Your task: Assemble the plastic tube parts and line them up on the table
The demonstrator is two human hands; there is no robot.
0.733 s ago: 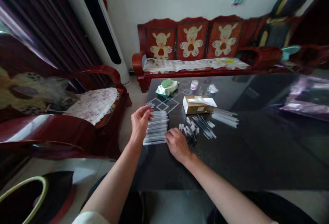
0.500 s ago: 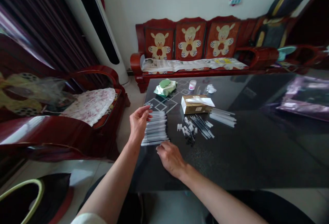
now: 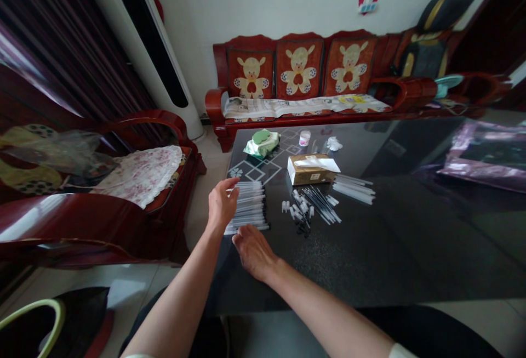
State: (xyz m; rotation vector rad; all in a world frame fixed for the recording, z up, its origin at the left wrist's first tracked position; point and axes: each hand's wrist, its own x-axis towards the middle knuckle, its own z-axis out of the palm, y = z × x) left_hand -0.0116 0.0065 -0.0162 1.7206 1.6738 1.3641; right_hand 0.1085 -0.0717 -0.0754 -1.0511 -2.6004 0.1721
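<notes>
A row of white pens with dark tips [image 3: 251, 204] lies side by side at the table's left end. My left hand [image 3: 222, 205] is at the left ends of the row, fingers bent but apart, with nothing visible in them. By the near edge of the row, my right hand [image 3: 255, 251] rests low over the table with its fingers curled together. What these fingers hold, if anything, is hidden. Right of the row lie small white caps [image 3: 302, 202], thin dark refills [image 3: 322, 204] and small black pieces [image 3: 303, 231]. Farther right are clear white pen barrels [image 3: 353, 189].
A tissue box [image 3: 313, 169] stands behind the loose parts. Beyond are a green wipes pack [image 3: 263, 143], a small white jar [image 3: 304, 138] and a crumpled tissue [image 3: 334, 143]. A purple plastic package [image 3: 485, 155] lies on the dark table [image 3: 394, 254] at right.
My right hand has slid left along the near edge of the pen row. My left hand stays by the row's left ends. The view has shifted slightly.
</notes>
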